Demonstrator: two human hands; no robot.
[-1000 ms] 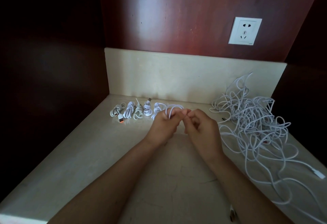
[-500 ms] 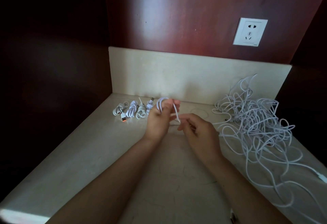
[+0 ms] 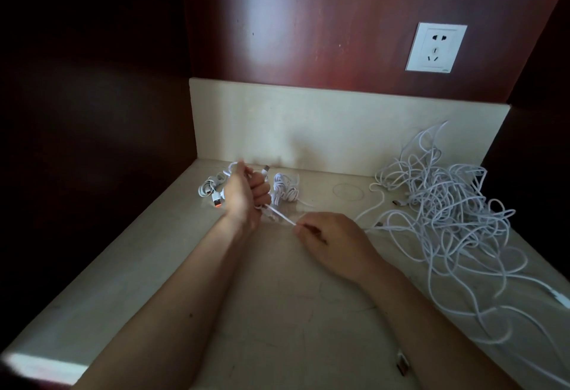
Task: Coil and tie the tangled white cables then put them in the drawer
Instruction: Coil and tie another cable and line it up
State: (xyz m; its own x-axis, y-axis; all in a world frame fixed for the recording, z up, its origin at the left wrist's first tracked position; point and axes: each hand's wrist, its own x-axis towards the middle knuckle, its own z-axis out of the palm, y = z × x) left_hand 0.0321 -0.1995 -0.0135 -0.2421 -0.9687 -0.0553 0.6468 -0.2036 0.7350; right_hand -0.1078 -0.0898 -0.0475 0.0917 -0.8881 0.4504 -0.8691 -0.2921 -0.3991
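Observation:
My left hand (image 3: 246, 193) is closed around a coil of white cable, its loops showing above the fist near the back wall. A loose end of that cable (image 3: 282, 216) runs taut down to the right, pinched by my right hand (image 3: 327, 240). Tied white coils (image 3: 285, 190) lie just right of the left hand, and more coils (image 3: 209, 187) lie to its left, one with an orange-tipped plug (image 3: 216, 203). A large tangle of white cables (image 3: 447, 214) covers the right side of the counter. No drawer is in view.
The beige stone counter (image 3: 185, 281) is boxed in by dark wood walls left and right and a stone backsplash (image 3: 324, 130). A white wall socket (image 3: 435, 47) sits above. A small connector (image 3: 402, 365) lies near the front by my right forearm.
My left hand moved left and back with the coil. My right hand pulled down and right, drawing the cable end taut between the hands.

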